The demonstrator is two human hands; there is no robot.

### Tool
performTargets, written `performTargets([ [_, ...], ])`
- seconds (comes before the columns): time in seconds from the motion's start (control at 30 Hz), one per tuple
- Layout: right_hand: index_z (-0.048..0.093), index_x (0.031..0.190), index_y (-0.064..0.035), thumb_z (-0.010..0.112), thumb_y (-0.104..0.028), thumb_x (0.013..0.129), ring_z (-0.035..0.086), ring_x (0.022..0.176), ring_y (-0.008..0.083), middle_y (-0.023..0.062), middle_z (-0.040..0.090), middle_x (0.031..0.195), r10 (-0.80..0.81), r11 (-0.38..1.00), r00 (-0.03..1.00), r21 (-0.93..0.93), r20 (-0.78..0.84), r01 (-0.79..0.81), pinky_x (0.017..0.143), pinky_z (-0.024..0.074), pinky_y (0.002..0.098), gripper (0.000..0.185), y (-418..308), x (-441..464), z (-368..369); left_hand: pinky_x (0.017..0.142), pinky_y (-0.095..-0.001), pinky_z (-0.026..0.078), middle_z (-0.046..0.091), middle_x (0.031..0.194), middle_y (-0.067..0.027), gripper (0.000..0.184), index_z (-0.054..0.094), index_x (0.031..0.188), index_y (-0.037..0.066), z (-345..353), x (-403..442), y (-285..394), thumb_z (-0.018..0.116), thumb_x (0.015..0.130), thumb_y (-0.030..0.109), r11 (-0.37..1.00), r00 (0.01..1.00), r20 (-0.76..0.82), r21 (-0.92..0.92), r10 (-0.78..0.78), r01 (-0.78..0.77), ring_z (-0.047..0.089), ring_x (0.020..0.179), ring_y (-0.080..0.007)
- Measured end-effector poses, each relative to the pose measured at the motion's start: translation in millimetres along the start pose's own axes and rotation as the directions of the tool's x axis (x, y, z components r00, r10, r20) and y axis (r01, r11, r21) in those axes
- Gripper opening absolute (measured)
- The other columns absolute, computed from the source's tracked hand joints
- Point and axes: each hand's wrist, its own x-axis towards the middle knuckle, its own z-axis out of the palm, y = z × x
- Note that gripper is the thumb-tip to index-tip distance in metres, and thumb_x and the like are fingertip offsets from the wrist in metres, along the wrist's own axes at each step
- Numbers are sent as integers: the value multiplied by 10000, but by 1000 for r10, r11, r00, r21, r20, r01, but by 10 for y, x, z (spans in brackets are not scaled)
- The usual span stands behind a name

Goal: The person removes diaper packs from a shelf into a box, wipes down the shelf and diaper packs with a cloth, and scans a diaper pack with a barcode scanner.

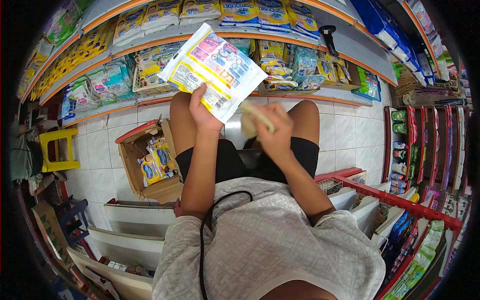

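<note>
My left hand (204,110) grips the lower edge of a white and yellow diaper pack (217,70), thumb on top. The pack is tilted, with its printed back up and a barcode near the bottom corner. My right hand (276,131) is closed around a beige cloth (252,121), smeared by motion, just off the pack's lower right corner. The cloth's exact shape is hard to make out, and I cannot tell whether it touches the pack.
Ahead, shelves (205,26) carry rows of diaper packs, with a black handheld scanner (328,39) on one. An open cardboard box (131,167) with several packs stands on the floor to my left. Beyond it is a yellow stool (60,149). Red-edged racks (400,205) stand to my right.
</note>
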Motion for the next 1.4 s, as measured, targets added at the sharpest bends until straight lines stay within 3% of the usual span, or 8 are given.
performTargets([
  [0.13,648,1033,-85,642,-12,720,555,665,174,70,523,756,16,994,989,-102,-150,-32,586,447,278,321,103,260,-28,980,-494,337,419,1288,-172,565,293,1321,26,58,-3,-52,476,809,178,998,1000,-1,48,-29,29,449,1151,-329],
  [0.37,639,1053,-83,647,-20,739,525,618,177,82,510,736,-17,980,996,-195,90,34,562,431,262,321,36,-47,182,956,-434,375,485,1217,-157,506,354,1276,8,79,68,-170,480,810,162,998,995,-99,60,-9,15,487,1107,-294],
  [0.47,640,1039,-59,650,-5,727,532,637,161,75,516,734,-2,1000,964,-9,265,5,575,430,254,317,-81,-132,161,940,-426,399,502,1189,-172,486,359,1264,-14,2,83,-134,471,813,128,997,997,-56,60,-52,56,510,1072,-308],
  [0.7,662,960,-60,662,-44,713,559,701,157,73,557,766,27,1000,967,-2,254,-27,624,440,248,248,-294,362,-228,917,-401,422,513,1172,-168,476,392,1242,-21,-135,75,-32,499,795,99,985,989,-46,88,-144,147,531,1046,-301],
  [0.87,528,957,-79,710,-242,690,583,712,317,108,591,812,-131,971,892,-124,432,203,622,459,372,362,-247,797,-206,905,-351,428,514,1168,-128,549,379,1261,24,-158,0,-113,455,719,-26,921,985,44,363,-168,140,536,1040,-234],
  [1.0,518,869,-91,693,-323,703,594,737,302,100,596,788,-136,863,832,-348,537,365,602,459,380,335,-159,1137,-212,879,-346,448,528,1131,-120,607,359,1264,3,-129,-36,-173,462,669,-54,867,963,84,460,-256,191,551,1021,-234],
  [1.3,537,905,-66,681,-286,731,608,713,282,104,621,804,-73,780,965,-588,253,214,610,468,353,315,289,1596,-448,838,-339,474,563,1098,-138,516,418,1213,-14,-174,-10,-115,475,700,-41,890,954,10,364,-300,276,582,965,-250],
  [1.4,523,1051,-26,630,-192,793,603,864,244,129,608,962,-16,977,999,-214,32,22,748,461,324,325,277,1543,-466,811,-333,488,566,1099,-136,439,436,1207,1,-188,53,-120,503,774,24,917,961,-55,289,-271,275,588,956,-242],
])
